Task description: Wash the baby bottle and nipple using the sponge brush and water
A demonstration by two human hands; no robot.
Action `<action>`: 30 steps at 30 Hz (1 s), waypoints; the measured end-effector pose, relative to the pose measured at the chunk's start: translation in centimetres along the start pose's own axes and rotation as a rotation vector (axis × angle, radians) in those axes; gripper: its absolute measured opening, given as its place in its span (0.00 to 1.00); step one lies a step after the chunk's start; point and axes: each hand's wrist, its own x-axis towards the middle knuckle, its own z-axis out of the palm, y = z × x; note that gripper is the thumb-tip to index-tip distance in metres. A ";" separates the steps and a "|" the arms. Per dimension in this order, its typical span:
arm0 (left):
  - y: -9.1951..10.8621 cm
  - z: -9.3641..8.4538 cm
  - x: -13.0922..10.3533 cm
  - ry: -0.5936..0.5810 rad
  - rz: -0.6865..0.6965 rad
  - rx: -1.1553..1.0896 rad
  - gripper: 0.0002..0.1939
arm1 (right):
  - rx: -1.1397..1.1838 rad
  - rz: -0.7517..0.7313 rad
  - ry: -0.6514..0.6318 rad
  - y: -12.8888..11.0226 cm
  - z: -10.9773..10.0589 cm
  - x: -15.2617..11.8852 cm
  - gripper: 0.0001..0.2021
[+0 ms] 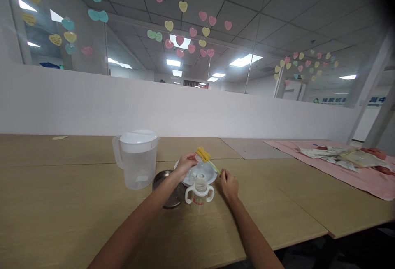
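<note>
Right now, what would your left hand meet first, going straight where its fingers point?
Most likely the yellow sponge head on the green handle, just past the small clear round piece in the left hand, though depth is unclear.

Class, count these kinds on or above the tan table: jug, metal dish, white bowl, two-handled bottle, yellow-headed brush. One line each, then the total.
Jug: 1
Metal dish: 1
White bowl: 1
Two-handled bottle: 1
Yellow-headed brush: 1
Total: 5

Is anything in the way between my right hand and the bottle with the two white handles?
No, nothing I can see stands between your right hand and the bottle. The white bowl is behind the bottle, not between them.
</note>
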 end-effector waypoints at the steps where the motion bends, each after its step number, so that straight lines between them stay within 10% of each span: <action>1: 0.0 0.1 -0.1 0.022 0.013 0.015 0.15 | 0.010 -0.003 0.008 0.0 0.0 0.0 0.23; 30: 0.1 0.1 0.3 0.161 0.014 0.096 0.16 | 0.005 -0.255 0.253 0.4 0.4 -0.1 0.26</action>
